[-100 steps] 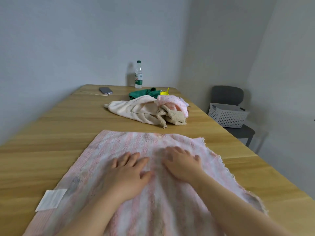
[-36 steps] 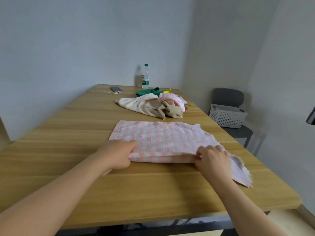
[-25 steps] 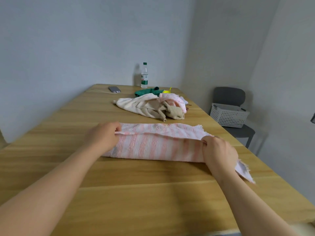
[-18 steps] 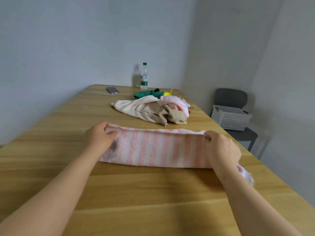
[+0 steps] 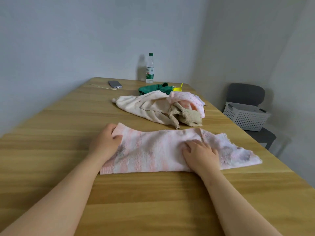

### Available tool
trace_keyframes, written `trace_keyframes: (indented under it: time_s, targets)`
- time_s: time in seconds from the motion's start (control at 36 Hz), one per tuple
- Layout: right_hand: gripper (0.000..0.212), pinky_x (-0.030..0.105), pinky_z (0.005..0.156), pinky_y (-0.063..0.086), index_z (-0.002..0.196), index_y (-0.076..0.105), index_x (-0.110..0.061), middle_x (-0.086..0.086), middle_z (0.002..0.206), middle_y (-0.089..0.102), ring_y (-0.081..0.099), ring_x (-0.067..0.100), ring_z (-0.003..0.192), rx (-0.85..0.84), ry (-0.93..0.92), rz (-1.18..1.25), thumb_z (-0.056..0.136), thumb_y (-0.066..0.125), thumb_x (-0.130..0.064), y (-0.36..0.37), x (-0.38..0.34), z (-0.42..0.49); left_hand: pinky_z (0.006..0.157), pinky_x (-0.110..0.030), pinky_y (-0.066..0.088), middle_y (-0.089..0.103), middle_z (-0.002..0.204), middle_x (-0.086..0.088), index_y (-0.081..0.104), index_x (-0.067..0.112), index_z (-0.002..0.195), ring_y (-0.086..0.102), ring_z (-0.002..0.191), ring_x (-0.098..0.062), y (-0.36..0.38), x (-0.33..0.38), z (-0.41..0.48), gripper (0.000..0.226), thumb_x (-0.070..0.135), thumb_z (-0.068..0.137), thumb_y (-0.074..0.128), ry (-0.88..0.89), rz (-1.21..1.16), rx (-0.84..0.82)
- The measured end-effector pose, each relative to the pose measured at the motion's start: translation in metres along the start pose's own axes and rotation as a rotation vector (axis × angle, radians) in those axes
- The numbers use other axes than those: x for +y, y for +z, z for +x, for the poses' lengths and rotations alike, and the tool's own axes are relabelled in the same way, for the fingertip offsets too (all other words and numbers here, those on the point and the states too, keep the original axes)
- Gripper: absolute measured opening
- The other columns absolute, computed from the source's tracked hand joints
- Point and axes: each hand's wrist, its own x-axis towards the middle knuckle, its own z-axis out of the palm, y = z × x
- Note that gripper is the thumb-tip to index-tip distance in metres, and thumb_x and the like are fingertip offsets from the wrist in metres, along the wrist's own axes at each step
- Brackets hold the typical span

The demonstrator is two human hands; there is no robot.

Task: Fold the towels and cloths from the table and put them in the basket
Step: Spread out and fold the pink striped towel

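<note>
Head view, my count: one pink towel (image 5: 153, 150) folded into a strip mid-tabletop (image 5: 51, 133); left hand (image 5: 106, 142) pinches its left end, right hand (image 5: 199, 154) presses flat, fingers spread. Cloth heap (image 5: 153, 106) toward far edge unfolded. Basket (image 5: 247, 116) beyond right edge shows nothing inside.

Towel (image 5: 153, 150) lies on table (image 5: 51, 142); left hand (image 5: 105, 142) at its 9 o'clock end, right hand (image 5: 200, 154) on top. Cloth pile (image 5: 153, 106) behind at 12 — phone (image 5: 115, 83) at 11, water bottle (image 5: 150, 68) beyond. Basket (image 5: 245, 116) on chair (image 5: 245, 94), 2 o'clock.
</note>
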Motion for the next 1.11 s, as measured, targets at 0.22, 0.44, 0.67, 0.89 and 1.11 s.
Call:
trace_keyframes:
  time_s: [0.22,0.44,0.67,0.89,1.11]
  targets:
    - [0.034,0.034,0.095,0.026,0.119,0.055,-0.03,-0.013,0.129,0.053,0.041,0.016,0.121,0.005,-0.003,-0.045,0.096,0.03,-0.035,-0.009,0.009,-0.032,0.085,-0.038,0.048,0.052,0.126,0.003,0.046,0.031,0.113,0.056,0.099,-0.019,-0.014,0.009,-0.022,0.029,0.023,0.089,0.059,0.101,0.182,-0.282]
    - [0.03,0.027,0.084,0.034,0.112,0.061,-0.024,-0.009,0.115,0.062,0.046,0.016,0.099,0.076,-0.118,0.008,0.094,0.038,-0.029,-0.021,0.012,-0.087,0.088,-0.035,0.047,0.051,0.128,0.008,0.057,0.027,0.111,0.052,0.105,-0.013,-0.031,0.004,-0.06,0.023,0.016,0.095,0.045,0.103,0.381,-0.273]
    - [0.04,0.03,0.103,0.021,0.125,0.046,-0.027,-0.011,0.132,0.047,0.033,0.017,0.128,0.116,0.051,0.007,0.085,0.05,-0.037,-0.039,0.04,-0.11,0.095,-0.034,0.029,0.045,0.134,0.009,0.054,0.034,0.121,0.043,0.119,-0.018,-0.02,0.011,-0.103,0.041,0.009,0.092,0.04,0.035,0.624,0.093]
    - [0.025,0.032,0.094,0.023,0.105,0.061,-0.022,-0.007,0.122,0.054,0.04,0.021,0.116,0.258,0.167,-0.083,0.092,0.04,-0.027,-0.043,0.054,-0.108,0.089,-0.035,0.029,0.055,0.122,0.001,0.062,0.027,0.109,0.045,0.113,-0.024,-0.019,0.005,-0.106,0.028,0.014,0.094,0.042,0.023,0.559,0.161]
    - [0.017,0.028,0.059,0.038,0.096,0.052,-0.021,-0.003,0.07,0.056,0.054,0.022,0.066,0.371,0.228,0.16,0.095,0.036,-0.014,-0.065,0.046,-0.079,0.088,-0.036,0.031,0.057,0.121,0.001,0.064,0.024,0.107,0.051,0.11,-0.025,-0.017,0.004,-0.102,0.028,0.011,0.092,0.045,0.068,0.504,0.153]
